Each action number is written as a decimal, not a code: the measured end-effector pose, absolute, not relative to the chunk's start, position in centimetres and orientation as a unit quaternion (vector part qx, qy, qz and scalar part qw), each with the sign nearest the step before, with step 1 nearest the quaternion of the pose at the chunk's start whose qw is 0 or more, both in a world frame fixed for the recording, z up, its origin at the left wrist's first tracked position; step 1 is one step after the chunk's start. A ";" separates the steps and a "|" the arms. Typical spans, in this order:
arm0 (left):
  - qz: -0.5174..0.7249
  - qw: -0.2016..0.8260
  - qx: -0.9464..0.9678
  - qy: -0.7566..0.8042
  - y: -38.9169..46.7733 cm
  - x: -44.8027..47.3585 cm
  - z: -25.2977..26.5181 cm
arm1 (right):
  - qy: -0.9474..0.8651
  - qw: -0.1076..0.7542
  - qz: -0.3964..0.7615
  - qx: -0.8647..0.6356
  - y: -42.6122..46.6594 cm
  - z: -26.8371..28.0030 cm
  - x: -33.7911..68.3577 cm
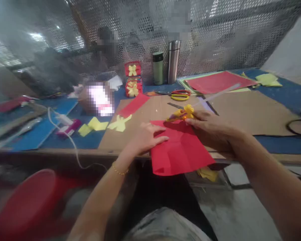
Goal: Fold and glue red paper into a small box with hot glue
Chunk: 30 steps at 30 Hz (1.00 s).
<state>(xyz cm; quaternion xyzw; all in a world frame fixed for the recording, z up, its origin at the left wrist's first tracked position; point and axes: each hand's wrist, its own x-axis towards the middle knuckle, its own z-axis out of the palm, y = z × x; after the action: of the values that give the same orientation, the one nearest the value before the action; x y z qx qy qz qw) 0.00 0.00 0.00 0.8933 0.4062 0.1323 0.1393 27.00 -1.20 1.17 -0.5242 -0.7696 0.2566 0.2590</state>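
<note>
A sheet of red paper with fold creases lies over the near edge of the table, its lower part hanging past the edge. My left hand rests on its upper left side, thumb and fingers apart and pressing on the paper. In my right hand is a yellow hot glue gun with a small orange light glowing. Its nozzle points left, at the paper's top edge. From its back sticks a long translucent glue stick. My right fingers wrap round the handle and are partly hidden.
Under the work lies a cardboard sheet. Beyond are scissors, a red strip, a yellow paper bow, stacked red boxes, a green cup, a steel flask and red sheets. A white cable hangs left.
</note>
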 end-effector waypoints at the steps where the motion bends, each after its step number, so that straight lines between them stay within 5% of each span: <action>1: 0.134 0.138 0.894 0.406 0.0 0.0 -0.1 | -0.774 0.256 0.249 -0.523 -1.2 1.1 27.0; 30: 0.140 0.130 0.898 0.395 -0.1 0.0 -0.1 | -0.762 0.205 0.202 -0.580 -0.6 0.8 27.5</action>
<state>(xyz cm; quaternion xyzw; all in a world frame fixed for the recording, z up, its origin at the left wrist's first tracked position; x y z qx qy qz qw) 0.01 -0.07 -0.07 0.8985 0.3955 0.1399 0.1296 27.52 -0.56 0.82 -0.5803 -0.7619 0.2019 0.2049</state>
